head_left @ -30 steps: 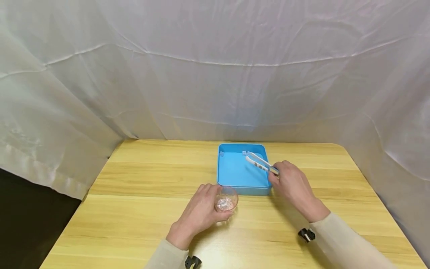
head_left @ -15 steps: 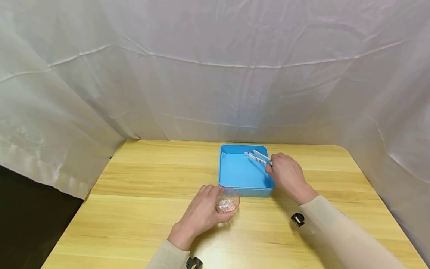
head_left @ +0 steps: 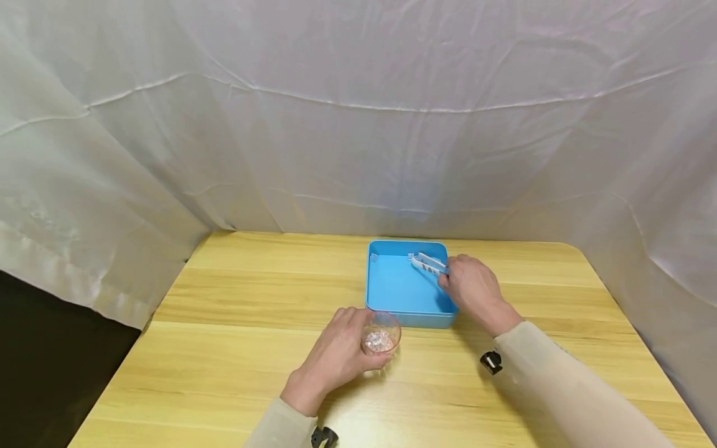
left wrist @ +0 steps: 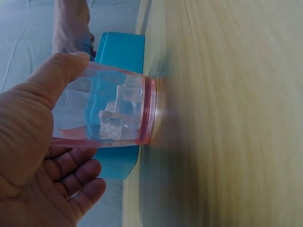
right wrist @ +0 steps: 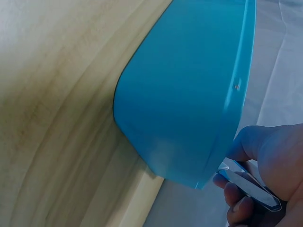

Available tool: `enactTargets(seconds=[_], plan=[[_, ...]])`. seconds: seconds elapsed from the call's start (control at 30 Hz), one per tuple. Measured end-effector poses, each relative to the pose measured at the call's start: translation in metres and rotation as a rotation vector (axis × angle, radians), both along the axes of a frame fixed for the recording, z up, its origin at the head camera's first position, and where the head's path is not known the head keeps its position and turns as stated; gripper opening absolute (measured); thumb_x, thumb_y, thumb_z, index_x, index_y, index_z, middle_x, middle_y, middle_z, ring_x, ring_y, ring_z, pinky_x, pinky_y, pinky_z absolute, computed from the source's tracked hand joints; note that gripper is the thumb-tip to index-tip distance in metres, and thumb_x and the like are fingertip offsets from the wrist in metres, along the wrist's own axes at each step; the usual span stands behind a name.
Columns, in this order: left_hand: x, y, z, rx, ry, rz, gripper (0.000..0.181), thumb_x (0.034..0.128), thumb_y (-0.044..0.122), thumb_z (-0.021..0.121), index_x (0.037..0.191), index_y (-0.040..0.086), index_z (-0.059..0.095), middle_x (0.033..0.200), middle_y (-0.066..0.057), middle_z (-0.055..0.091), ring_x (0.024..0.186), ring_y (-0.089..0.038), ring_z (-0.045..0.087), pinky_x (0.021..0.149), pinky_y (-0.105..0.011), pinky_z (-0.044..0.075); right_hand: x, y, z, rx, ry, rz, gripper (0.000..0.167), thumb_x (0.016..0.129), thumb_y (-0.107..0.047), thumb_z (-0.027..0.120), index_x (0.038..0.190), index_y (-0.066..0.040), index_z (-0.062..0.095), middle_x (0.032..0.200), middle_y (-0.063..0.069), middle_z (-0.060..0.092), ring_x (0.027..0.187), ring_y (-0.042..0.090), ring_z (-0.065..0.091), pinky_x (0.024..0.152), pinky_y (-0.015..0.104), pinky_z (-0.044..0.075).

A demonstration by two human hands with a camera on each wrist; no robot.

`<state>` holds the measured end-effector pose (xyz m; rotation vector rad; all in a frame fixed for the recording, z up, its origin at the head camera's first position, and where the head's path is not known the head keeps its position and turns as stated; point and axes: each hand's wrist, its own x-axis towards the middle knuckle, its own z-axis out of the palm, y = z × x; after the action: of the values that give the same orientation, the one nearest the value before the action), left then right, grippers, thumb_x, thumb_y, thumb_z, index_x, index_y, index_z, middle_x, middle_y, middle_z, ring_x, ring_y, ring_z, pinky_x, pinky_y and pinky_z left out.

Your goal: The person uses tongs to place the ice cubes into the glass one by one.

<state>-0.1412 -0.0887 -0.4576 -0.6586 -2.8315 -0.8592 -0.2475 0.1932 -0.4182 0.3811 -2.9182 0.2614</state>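
Note:
My left hand (head_left: 333, 354) grips a clear, pink-tinted cup (left wrist: 80, 106) that stands on the table beside the front of a blue box. Several clear ice-like cubes (left wrist: 120, 118) lie in its bottom. Over the right rim of the blue box (head_left: 392, 283) my right hand (head_left: 473, 289) holds white tongs (head_left: 428, 264), their tips inside the box near its back wall. Right at those tips is a clear cube (head_left: 411, 256); whether they pinch it cannot be told. Another clear cube (head_left: 373, 257) sits in the back left corner. In the right wrist view the box wall hides the tong tips.
The wooden table (head_left: 252, 286) has a pale curtain (head_left: 336, 143) hanging behind and at both sides. A dark area (head_left: 50, 361) lies beyond the table's left edge. Black wrist devices (head_left: 492, 362) show at both sleeves.
My right hand has moved slightly left, and the tongs have dipped lower into the box. Their arms have drawn closer together since half a second ago. The left hand and cup keep their place.

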Motion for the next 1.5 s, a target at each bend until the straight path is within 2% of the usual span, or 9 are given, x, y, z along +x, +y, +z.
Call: enactTargets(seconds=[0.13, 0.37, 0.53, 0.77, 1.13, 1.5], plan=[[-0.001, 0.0, 0.0, 0.001, 0.002, -0.004, 0.069, 0.0791, 0.046, 0.09, 0.13, 0.007, 0.064, 0.118, -0.004, 0.068, 0.108, -0.018, 0.058, 0.093, -0.035, 0.055, 0.001, -0.002, -0.002, 0.001, 0.011, 0.005, 0.021, 0.094, -0.015, 0.065, 0.077, -0.003, 0.06, 0.071, 0.007, 0.052, 0.063, 0.023, 0.049, 0.053, 0.033, 0.042], [-0.001, 0.0, -0.001, -0.003, -0.006, -0.006, 0.07, 0.0792, 0.046, 0.09, 0.131, 0.007, 0.064, 0.118, -0.004, 0.068, 0.109, -0.018, 0.057, 0.094, -0.035, 0.054, 0.0, -0.004, -0.005, 0.002, -0.01, -0.022, 0.019, 0.096, -0.015, 0.065, 0.085, 0.001, 0.064, 0.074, 0.008, 0.053, 0.065, 0.024, 0.051, 0.055, 0.034, 0.045], [-0.002, 0.0, -0.001, 0.0, -0.014, -0.005, 0.07, 0.0791, 0.046, 0.09, 0.131, 0.007, 0.064, 0.119, -0.004, 0.068, 0.11, -0.018, 0.058, 0.095, -0.035, 0.054, 0.002, -0.003, -0.007, 0.007, -0.001, -0.015, 0.02, 0.096, -0.013, 0.064, 0.08, -0.002, 0.061, 0.072, 0.008, 0.052, 0.064, 0.024, 0.05, 0.055, 0.035, 0.046], [-0.004, 0.001, -0.001, -0.001, -0.024, 0.0, 0.072, 0.0788, 0.046, 0.09, 0.132, 0.006, 0.063, 0.12, -0.005, 0.068, 0.111, -0.019, 0.058, 0.096, -0.036, 0.055, 0.013, -0.004, -0.005, -0.006, -0.004, 0.0, 0.023, 0.096, -0.014, 0.066, 0.077, -0.005, 0.058, 0.07, 0.006, 0.049, 0.061, 0.022, 0.047, 0.053, 0.032, 0.041], [-0.005, 0.001, -0.002, -0.003, -0.025, 0.0, 0.072, 0.0788, 0.047, 0.09, 0.132, 0.006, 0.063, 0.119, -0.005, 0.068, 0.109, -0.018, 0.057, 0.093, -0.035, 0.055, 0.034, -0.002, -0.005, -0.006, 0.058, 0.064, 0.029, 0.093, -0.01, 0.068, 0.07, -0.009, 0.052, 0.066, 0.003, 0.044, 0.056, 0.018, 0.042, 0.05, 0.028, 0.035], [-0.007, -0.001, -0.002, 0.002, -0.029, 0.007, 0.073, 0.0785, 0.046, 0.091, 0.133, 0.005, 0.063, 0.121, -0.005, 0.068, 0.11, -0.019, 0.058, 0.094, -0.036, 0.055, 0.044, 0.002, -0.007, -0.066, 0.115, 0.123, 0.033, 0.091, -0.006, 0.065, 0.066, -0.014, 0.046, 0.064, 0.001, 0.039, 0.057, 0.015, 0.036, 0.051, 0.026, 0.03]])
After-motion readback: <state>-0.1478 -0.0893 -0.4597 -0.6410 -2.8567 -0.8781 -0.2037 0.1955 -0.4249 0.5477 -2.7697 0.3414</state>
